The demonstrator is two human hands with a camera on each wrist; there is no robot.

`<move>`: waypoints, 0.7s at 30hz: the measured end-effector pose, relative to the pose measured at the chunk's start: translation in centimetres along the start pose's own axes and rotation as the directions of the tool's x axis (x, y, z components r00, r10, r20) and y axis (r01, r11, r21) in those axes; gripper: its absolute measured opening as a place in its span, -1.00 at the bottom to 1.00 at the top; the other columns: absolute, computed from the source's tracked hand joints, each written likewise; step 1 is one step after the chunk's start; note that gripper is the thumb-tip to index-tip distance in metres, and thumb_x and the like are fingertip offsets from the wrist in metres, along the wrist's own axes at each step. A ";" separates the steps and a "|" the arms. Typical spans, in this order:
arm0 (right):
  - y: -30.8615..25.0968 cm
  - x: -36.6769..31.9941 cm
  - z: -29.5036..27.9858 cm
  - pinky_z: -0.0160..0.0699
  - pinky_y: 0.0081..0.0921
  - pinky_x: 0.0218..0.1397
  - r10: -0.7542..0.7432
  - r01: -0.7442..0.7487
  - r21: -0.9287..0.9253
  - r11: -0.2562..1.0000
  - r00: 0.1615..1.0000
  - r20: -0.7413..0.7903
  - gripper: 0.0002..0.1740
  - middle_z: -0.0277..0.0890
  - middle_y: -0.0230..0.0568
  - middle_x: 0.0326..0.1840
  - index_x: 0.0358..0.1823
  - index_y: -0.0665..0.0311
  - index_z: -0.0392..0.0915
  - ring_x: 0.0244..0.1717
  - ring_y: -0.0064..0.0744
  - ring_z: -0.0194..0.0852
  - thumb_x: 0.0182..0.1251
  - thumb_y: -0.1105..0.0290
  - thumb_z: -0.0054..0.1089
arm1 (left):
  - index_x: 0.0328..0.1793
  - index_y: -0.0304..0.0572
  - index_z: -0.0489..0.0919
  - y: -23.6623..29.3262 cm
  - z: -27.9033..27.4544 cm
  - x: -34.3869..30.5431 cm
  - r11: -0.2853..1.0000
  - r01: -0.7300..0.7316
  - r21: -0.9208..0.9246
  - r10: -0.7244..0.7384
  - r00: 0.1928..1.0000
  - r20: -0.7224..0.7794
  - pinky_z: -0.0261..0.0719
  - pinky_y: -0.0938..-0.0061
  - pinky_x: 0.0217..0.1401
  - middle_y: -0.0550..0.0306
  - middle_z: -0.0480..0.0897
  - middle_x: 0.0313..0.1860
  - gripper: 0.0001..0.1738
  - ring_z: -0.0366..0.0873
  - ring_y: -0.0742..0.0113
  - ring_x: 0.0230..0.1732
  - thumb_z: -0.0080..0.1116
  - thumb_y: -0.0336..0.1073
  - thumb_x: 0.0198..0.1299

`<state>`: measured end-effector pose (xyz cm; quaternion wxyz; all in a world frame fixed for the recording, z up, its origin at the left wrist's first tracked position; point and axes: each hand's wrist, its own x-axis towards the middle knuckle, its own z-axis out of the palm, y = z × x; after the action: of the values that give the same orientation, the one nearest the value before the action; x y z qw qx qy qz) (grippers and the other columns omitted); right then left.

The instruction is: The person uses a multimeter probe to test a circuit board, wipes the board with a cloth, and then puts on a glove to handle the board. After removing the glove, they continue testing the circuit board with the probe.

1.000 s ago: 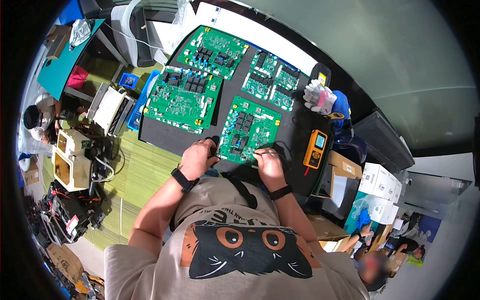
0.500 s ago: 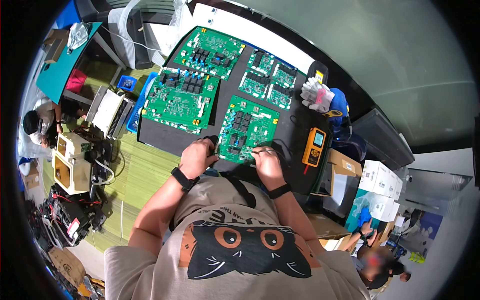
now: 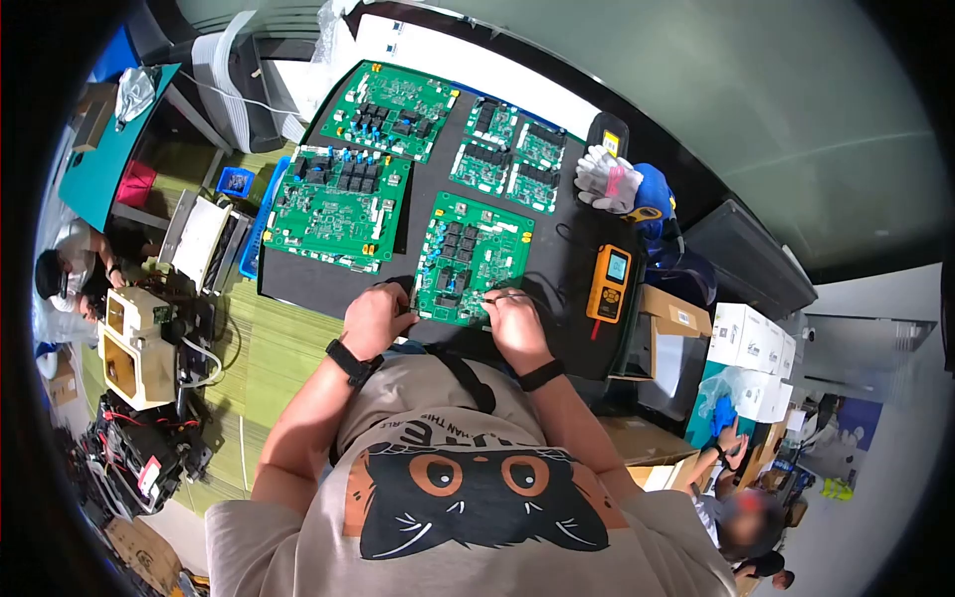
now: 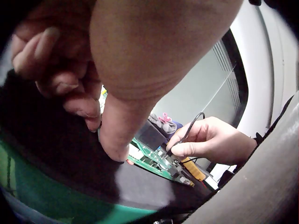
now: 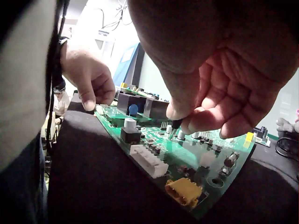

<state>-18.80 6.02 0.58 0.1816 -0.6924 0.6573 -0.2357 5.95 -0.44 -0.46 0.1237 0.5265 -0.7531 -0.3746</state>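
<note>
A green circuit board (image 3: 502, 261) with black relays lies flat on the dark table in front of me. My left hand (image 3: 373, 320) is at its near left corner, thumb and a fingertip pinching the board's edge, the other fingers curled in. In the right wrist view, the right hand (image 5: 224, 93) pinches a slim black probe (image 5: 176, 124) between thumb and finger, its tip down among the board's small parts. A black cable (image 4: 188, 130) loops up from that hand in the left wrist view. White and yellow connectors (image 5: 183, 192) line the board's near edge.
Two larger circuit boards (image 3: 338, 214) lie to the left and several small ones (image 3: 482, 166) at the back. To the right are a yellow handheld meter (image 3: 608, 286), gloves (image 3: 604, 182) and a blue roundish item (image 3: 654, 189). An open cardboard box (image 3: 676, 313) stands beside the table.
The head view has shifted, so the table and boards appear farther left. Both hands keep their places on the board, the right still holding the probe. People in the background have moved slightly.
</note>
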 end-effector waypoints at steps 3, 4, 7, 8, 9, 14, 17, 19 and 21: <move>0.0 0.0 0.1 0.54 -0.20 0.11 -0.009 0.009 -0.007 1.000 1.000 0.015 -0.85 0.67 0.02 -0.22 -0.26 0.42 0.64 -0.09 0.01 0.61 0.30 0.44 0.23 | -0.28 -0.18 0.61 0.2 -0.3 0.1 1.000 0.021 0.004 -0.021 0.999 0.036 0.55 0.19 -0.26 0.04 0.64 -0.39 -0.67 0.63 0.03 -0.30 0.52 -0.20 -0.08; 0.0 0.0 0.1 0.54 -0.20 0.11 -0.001 0.002 -0.013 1.000 1.000 0.017 -0.84 0.67 0.03 -0.21 -0.26 0.42 0.64 -0.08 0.01 0.61 0.30 0.44 0.23 | -0.27 -0.18 0.61 0.3 -0.4 0.1 0.999 0.042 0.004 -0.042 0.997 0.066 0.57 0.15 -0.22 0.02 0.64 -0.36 -0.67 0.63 -0.01 -0.26 0.50 -0.20 -0.07; -0.1 0.0 0.0 0.54 -0.20 0.12 0.003 -0.002 -0.029 1.000 0.999 0.033 -0.84 0.67 0.04 -0.20 -0.25 0.43 0.64 -0.08 0.02 0.61 0.30 0.44 0.22 | -0.28 -0.18 0.61 0.4 -0.5 0.1 0.999 0.032 0.005 -0.032 0.998 0.055 0.56 0.15 -0.24 0.03 0.64 -0.38 -0.68 0.63 0.00 -0.27 0.50 -0.20 -0.07; -0.1 0.0 0.0 0.54 -0.20 0.12 0.003 -0.002 -0.029 1.000 1.000 0.031 -0.84 0.67 0.04 -0.20 -0.25 0.43 0.64 -0.08 0.02 0.61 0.30 0.44 0.22 | -0.28 -0.18 0.61 0.4 -0.5 0.2 1.000 0.030 0.005 -0.031 0.998 0.055 0.56 0.15 -0.24 0.03 0.64 -0.38 -0.68 0.63 0.00 -0.27 0.50 -0.20 -0.07; -0.1 0.0 0.0 0.54 -0.20 0.12 0.008 -0.007 -0.032 0.999 0.999 0.032 -0.84 0.67 0.04 -0.21 -0.25 0.43 0.64 -0.08 0.02 0.60 0.30 0.44 0.22 | -0.28 -0.17 0.61 0.3 -0.4 0.2 0.999 0.033 0.002 -0.034 0.998 0.060 0.56 0.15 -0.24 0.03 0.64 -0.38 -0.68 0.63 0.00 -0.28 0.50 -0.20 -0.07; 0.1 0.0 0.4 0.54 -0.20 0.11 0.033 -0.033 -0.028 0.999 0.999 0.027 -0.84 0.66 0.05 -0.22 -0.24 0.42 0.65 -0.09 0.02 0.60 0.29 0.44 0.22 | -0.29 -0.17 0.60 0.1 -0.3 0.2 0.999 0.036 0.004 -0.037 0.997 0.075 0.55 0.14 -0.25 0.03 0.63 -0.39 -0.68 0.63 0.00 -0.29 0.50 -0.21 -0.07; 0.1 0.0 0.5 0.55 -0.19 0.09 0.063 -0.063 -0.028 0.998 0.997 0.032 -0.85 0.66 0.05 -0.22 -0.24 0.41 0.64 -0.09 0.03 0.60 0.29 0.44 0.22 | -0.30 -0.17 0.61 0.0 -0.2 0.1 1.000 -0.005 0.013 0.004 1.000 0.021 0.53 0.22 -0.33 0.07 0.63 -0.46 -0.66 0.62 0.05 -0.38 0.53 -0.21 -0.10; 0.1 -0.1 0.6 0.55 -0.18 0.08 0.054 -0.054 -0.014 0.998 0.999 0.009 -0.85 0.66 0.05 -0.23 -0.23 0.41 0.64 -0.09 0.03 0.60 0.30 0.44 0.22 | -0.30 -0.18 0.61 0.2 -0.4 0.1 1.000 -0.016 0.009 0.016 1.000 0.013 0.53 0.23 -0.33 0.06 0.63 -0.46 -0.66 0.63 0.04 -0.38 0.53 -0.20 -0.10; 0.0 0.0 0.5 0.55 -0.18 0.08 0.052 -0.052 -0.010 0.999 0.999 0.008 -0.85 0.66 0.05 -0.22 -0.23 0.41 0.64 -0.09 0.04 0.60 0.30 0.44 0.22 | -0.30 -0.18 0.61 0.2 -0.4 0.1 1.000 -0.007 0.008 0.007 1.000 0.018 0.53 0.23 -0.33 0.06 0.63 -0.46 -0.66 0.63 0.04 -0.38 0.53 -0.21 -0.09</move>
<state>-18.50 5.99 0.20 0.1868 -0.6769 0.6756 -0.2247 5.98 -0.69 -0.05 0.1161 0.5207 -0.7576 -0.3760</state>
